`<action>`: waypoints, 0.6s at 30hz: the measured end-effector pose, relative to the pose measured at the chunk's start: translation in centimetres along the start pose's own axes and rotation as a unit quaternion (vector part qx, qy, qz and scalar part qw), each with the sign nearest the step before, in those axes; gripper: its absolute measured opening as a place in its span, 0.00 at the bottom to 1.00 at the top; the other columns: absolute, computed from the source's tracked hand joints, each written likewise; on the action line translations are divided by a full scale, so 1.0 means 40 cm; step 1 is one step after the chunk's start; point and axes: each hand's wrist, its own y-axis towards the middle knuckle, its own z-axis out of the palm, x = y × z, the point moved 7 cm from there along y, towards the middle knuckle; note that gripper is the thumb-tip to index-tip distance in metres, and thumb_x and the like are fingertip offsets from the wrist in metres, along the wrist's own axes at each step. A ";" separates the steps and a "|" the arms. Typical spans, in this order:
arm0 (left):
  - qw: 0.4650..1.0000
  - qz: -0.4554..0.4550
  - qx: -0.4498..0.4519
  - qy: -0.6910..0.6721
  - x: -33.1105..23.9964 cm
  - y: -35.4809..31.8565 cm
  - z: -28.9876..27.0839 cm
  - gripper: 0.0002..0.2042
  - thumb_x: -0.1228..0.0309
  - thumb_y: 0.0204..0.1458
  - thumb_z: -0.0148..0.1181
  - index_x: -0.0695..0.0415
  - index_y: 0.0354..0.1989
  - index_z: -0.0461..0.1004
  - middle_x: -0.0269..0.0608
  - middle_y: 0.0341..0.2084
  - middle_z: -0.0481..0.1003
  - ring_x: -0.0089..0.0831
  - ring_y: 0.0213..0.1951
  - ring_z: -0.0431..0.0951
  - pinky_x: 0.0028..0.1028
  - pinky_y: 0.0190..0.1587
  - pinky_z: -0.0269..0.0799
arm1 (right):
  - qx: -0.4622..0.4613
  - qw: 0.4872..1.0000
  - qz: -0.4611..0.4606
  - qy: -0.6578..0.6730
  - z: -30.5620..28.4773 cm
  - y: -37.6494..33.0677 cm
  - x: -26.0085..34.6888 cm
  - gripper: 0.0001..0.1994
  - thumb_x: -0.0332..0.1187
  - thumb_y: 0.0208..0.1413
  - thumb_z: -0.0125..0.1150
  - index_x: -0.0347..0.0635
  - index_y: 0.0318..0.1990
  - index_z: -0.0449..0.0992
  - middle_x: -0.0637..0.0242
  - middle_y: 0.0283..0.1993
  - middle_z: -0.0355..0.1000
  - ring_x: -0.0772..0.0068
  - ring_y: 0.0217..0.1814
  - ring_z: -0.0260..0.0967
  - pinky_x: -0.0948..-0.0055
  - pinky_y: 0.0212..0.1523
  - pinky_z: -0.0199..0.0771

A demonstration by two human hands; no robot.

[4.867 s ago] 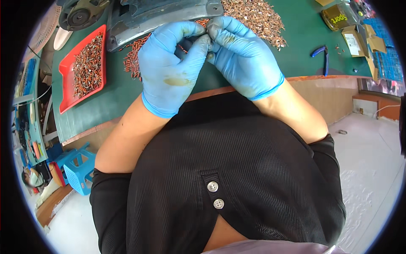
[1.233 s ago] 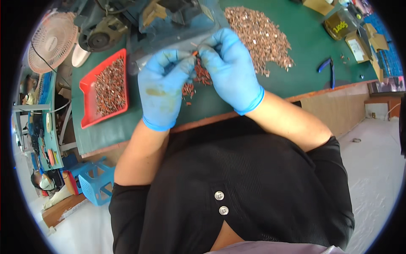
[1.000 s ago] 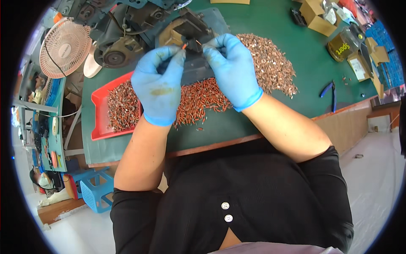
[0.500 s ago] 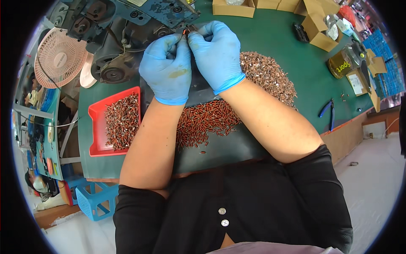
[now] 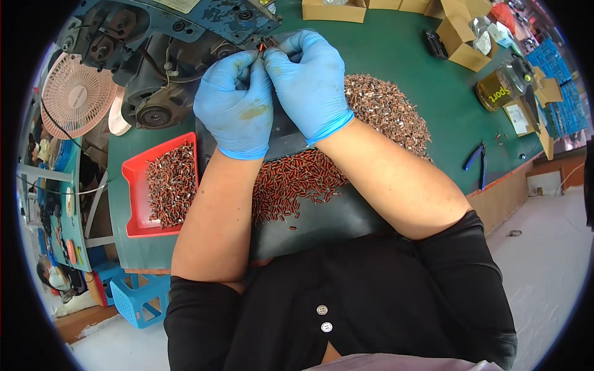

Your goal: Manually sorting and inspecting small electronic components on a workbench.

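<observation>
Both my hands wear blue gloves and meet at the head of a blue-grey machine [image 5: 201, 21]. My left hand [image 5: 235, 105] is closed, its thumb and fingers pinched together. Close beside it, my right hand [image 5: 311, 86] is pinched too. Between the fingertips shows a small orange-red part [image 5: 262, 47] with dark ends, partly hidden, so its exact kind is unclear. Under my wrists lies a heap of small red cylindrical parts with metal leads [image 5: 294, 185]. Right of my right hand spreads a pile of small silver-brown metal parts [image 5: 390, 111].
A red tray [image 5: 141, 185] with more small parts sits left of my left forearm. Blue-handled pliers [image 5: 476, 164] lie on the green tabletop's right side, below a jar [image 5: 495, 93]. Cardboard boxes [image 5: 467, 52] line the back. A pink fan [image 5: 77, 96] stands left of the machine.
The whole view has shifted slightly, with the scene sitting a little further left. My hands remain pinched together at the machine around the small orange-red part.
</observation>
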 end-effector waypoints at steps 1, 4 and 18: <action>1.000 0.007 0.000 0.002 -0.001 0.000 -0.001 0.05 0.80 0.42 0.65 0.62 0.29 0.78 0.40 0.22 0.75 0.25 0.19 0.73 0.22 0.24 0.68 | 0.003 1.000 0.003 -0.005 -0.002 0.000 0.003 0.06 0.28 0.46 0.62 0.34 0.27 0.75 0.62 0.21 0.72 0.76 0.22 0.69 0.75 0.26 0.71; 0.999 0.019 0.005 0.034 -0.013 0.000 -0.003 0.05 0.79 0.41 0.65 0.61 0.29 0.78 0.41 0.22 0.76 0.26 0.19 0.73 0.23 0.24 0.69 | 0.013 1.000 0.007 -0.006 0.000 0.002 -0.003 0.06 0.29 0.46 0.63 0.34 0.28 0.75 0.62 0.21 0.72 0.77 0.22 0.68 0.75 0.26 0.71; 0.987 0.003 0.128 0.099 0.037 0.083 0.003 0.05 0.72 0.49 0.63 0.59 0.33 0.79 0.37 0.24 0.79 0.21 0.26 0.77 0.20 0.33 0.71 | 0.212 0.975 0.059 0.024 -0.046 0.014 -0.084 0.07 0.29 0.56 0.59 0.34 0.36 0.74 0.68 0.28 0.73 0.83 0.28 0.68 0.81 0.32 0.69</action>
